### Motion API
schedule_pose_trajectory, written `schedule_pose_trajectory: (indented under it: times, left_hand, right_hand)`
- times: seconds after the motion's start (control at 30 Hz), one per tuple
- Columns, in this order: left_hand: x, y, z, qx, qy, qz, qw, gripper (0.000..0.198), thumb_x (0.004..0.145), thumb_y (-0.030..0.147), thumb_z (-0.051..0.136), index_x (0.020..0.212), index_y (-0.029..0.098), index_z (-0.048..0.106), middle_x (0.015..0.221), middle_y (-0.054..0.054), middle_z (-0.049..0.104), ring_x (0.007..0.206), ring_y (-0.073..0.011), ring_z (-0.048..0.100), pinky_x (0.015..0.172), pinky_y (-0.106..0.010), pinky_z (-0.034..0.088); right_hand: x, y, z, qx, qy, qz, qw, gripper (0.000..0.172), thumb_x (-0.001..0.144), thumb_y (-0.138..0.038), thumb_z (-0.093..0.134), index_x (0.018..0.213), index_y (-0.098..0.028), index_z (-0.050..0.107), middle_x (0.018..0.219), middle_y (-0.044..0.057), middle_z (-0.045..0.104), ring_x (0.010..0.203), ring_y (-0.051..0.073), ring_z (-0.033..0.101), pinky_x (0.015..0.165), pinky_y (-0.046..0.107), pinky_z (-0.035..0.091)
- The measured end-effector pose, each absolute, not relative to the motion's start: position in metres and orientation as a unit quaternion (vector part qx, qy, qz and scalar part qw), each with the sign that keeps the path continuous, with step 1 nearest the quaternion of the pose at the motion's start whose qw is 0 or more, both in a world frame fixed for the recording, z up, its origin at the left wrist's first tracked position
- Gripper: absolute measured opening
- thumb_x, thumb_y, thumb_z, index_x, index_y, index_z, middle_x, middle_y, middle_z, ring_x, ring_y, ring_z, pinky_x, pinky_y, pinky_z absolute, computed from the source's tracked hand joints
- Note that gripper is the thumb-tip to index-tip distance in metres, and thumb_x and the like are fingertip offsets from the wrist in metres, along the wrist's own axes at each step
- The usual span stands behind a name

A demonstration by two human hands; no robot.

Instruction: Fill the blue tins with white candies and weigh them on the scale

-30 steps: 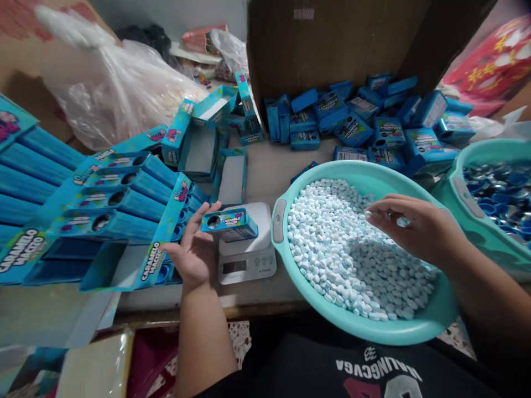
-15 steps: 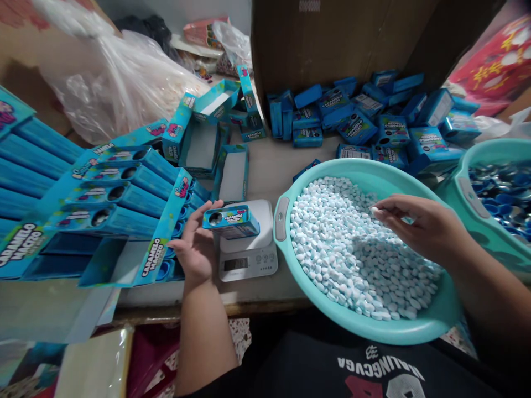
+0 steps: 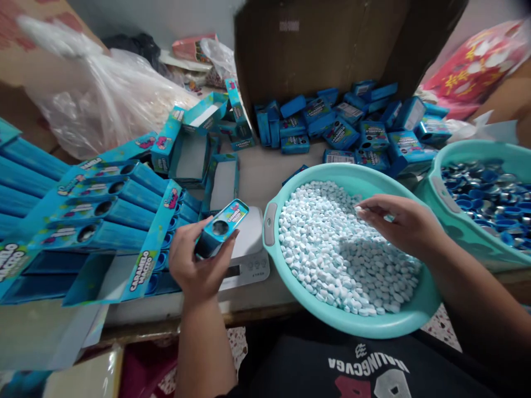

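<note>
My left hand [image 3: 197, 271] is closed around a small blue candy box [image 3: 234, 215], tilted, with a round opening in its top. It holds the box over the left part of a white kitchen scale [image 3: 253, 262], whose display is partly hidden by my fingers. My right hand [image 3: 402, 221] is above a turquoise tub [image 3: 365, 327] full of pale blue-white candies [image 3: 319, 249]. Between its thumb and fingertips it pinches a single candy [image 3: 358, 209].
To the left lies a display tray [image 3: 139, 271] holding several blue boxes. Cardboard trays [image 3: 191, 157] are stacked behind the scale. Loose blue boxes [image 3: 342, 132] are heaped before a brown carton [image 3: 298, 61]. A second tub [image 3: 468, 221] at right holds blue and silver caps [image 3: 493, 188].
My left hand has closed on the candy box and lifted it off the scale, tilting it. My right hand still pinches a candy over the tub. The view has shifted slightly.
</note>
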State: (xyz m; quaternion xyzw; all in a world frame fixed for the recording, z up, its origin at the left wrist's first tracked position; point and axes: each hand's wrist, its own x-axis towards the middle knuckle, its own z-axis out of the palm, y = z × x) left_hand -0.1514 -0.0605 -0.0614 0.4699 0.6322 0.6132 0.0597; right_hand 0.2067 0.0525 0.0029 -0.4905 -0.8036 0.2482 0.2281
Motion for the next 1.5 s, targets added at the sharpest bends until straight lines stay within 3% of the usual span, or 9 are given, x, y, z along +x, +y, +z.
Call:
schedule_pose_trajectory:
  times: [0.17, 0.3, 0.47, 0.63, 0.8, 0.9, 1.07, 1.17, 1.5]
  left_hand:
    - [-0.125, -0.05, -0.011, 0.683, 0.582, 0.442, 0.015, 0.048, 0.068, 0.024, 0.089, 0.113, 0.037, 0.079, 0.107, -0.006, 0.075, 0.105, -0.0338, 0.064, 0.11, -0.057, 0.045]
    - [-0.122, -0.042, -0.007, 0.734, 0.56, 0.383, -0.023, 0.046, 0.077, 0.025, 0.082, 0.12, 0.039, 0.076, 0.107, -0.005, 0.076, 0.104, -0.0327, 0.064, 0.108, -0.056, 0.046]
    - [-0.134, -0.045, -0.023, 0.691, 0.575, 0.438, -0.014, 0.05, 0.069, 0.025, 0.089, 0.116, 0.035, 0.078, 0.109, -0.005, 0.075, 0.107, -0.0326, 0.065, 0.115, -0.055, 0.042]
    - [-0.146, -0.047, -0.053, 0.6, 0.617, 0.508, -0.033, 0.053, 0.069, 0.029, 0.09, 0.12, 0.027, 0.074, 0.113, -0.008, 0.072, 0.107, -0.0296, 0.067, 0.106, -0.049, 0.05]
    - [-0.167, -0.045, -0.082, 0.402, 0.664, 0.621, 0.113, 0.051, 0.06, 0.038, 0.094, 0.101, 0.018, 0.072, 0.095, -0.007, 0.074, 0.089, -0.0262, 0.07, 0.088, -0.043, 0.059]
    - [-0.18, -0.046, -0.09, 0.379, 0.634, 0.645, 0.196, 0.059, 0.06, 0.042, 0.094, 0.108, 0.017, 0.073, 0.107, -0.01, 0.075, 0.099, -0.0284, 0.071, 0.094, -0.043, 0.058]
    - [-0.183, -0.049, -0.096, 0.369, 0.56, 0.688, 0.276, 0.065, 0.081, 0.067, 0.071, 0.121, 0.016, 0.071, 0.122, -0.014, 0.072, 0.122, -0.0357, 0.065, 0.106, -0.046, 0.053]
    - [-0.18, -0.047, -0.095, 0.342, 0.529, 0.713, 0.307, 0.072, 0.087, 0.075, 0.055, 0.126, 0.016, 0.069, 0.127, -0.015, 0.071, 0.126, -0.0366, 0.062, 0.103, -0.046, 0.054]
    - [-0.173, -0.043, -0.083, 0.297, 0.52, 0.741, 0.303, 0.091, 0.085, 0.089, 0.032, 0.125, 0.017, 0.071, 0.122, -0.014, 0.073, 0.118, -0.0348, 0.067, 0.098, -0.048, 0.055]
  right_hand:
    - [0.209, 0.054, -0.001, -0.479, -0.805, 0.253, 0.241, 0.032, 0.094, -0.046, 0.061, 0.091, -0.017, 0.074, 0.073, 0.004, 0.068, 0.061, 0.015, 0.057, 0.056, 0.027, 0.046]
    - [0.209, 0.052, 0.002, -0.484, -0.802, 0.248, 0.248, 0.032, 0.095, -0.047, 0.06, 0.091, -0.018, 0.073, 0.074, 0.004, 0.069, 0.06, 0.015, 0.058, 0.056, 0.028, 0.047]
    - [0.208, 0.051, 0.007, -0.485, -0.796, 0.259, 0.254, 0.034, 0.094, -0.05, 0.059, 0.09, -0.019, 0.072, 0.074, 0.004, 0.07, 0.062, 0.015, 0.059, 0.057, 0.028, 0.049]
    - [0.209, 0.051, 0.006, -0.484, -0.792, 0.289, 0.233, 0.035, 0.094, -0.051, 0.058, 0.09, -0.019, 0.072, 0.074, 0.003, 0.069, 0.061, 0.014, 0.058, 0.055, 0.027, 0.047]
    - [0.212, 0.055, -0.001, -0.48, -0.791, 0.32, 0.206, 0.036, 0.094, -0.054, 0.059, 0.093, -0.02, 0.071, 0.077, 0.004, 0.069, 0.066, 0.016, 0.062, 0.058, 0.028, 0.049]
    - [0.214, 0.057, -0.005, -0.478, -0.798, 0.323, 0.172, 0.035, 0.094, -0.053, 0.059, 0.094, -0.02, 0.072, 0.083, 0.005, 0.07, 0.071, 0.018, 0.063, 0.062, 0.03, 0.05]
    - [0.216, 0.059, -0.008, -0.423, -0.836, 0.343, 0.073, 0.036, 0.092, -0.053, 0.063, 0.112, -0.024, 0.072, 0.111, 0.01, 0.069, 0.096, 0.024, 0.065, 0.083, 0.038, 0.054]
    - [0.214, 0.059, -0.008, -0.414, -0.843, 0.341, 0.035, 0.032, 0.091, -0.048, 0.067, 0.112, -0.024, 0.071, 0.111, 0.009, 0.067, 0.1, 0.025, 0.064, 0.089, 0.04, 0.052]
    - [0.211, 0.062, -0.009, -0.458, -0.814, 0.356, -0.014, 0.032, 0.082, -0.046, 0.069, 0.101, -0.021, 0.072, 0.089, 0.006, 0.066, 0.068, 0.018, 0.06, 0.062, 0.033, 0.05]
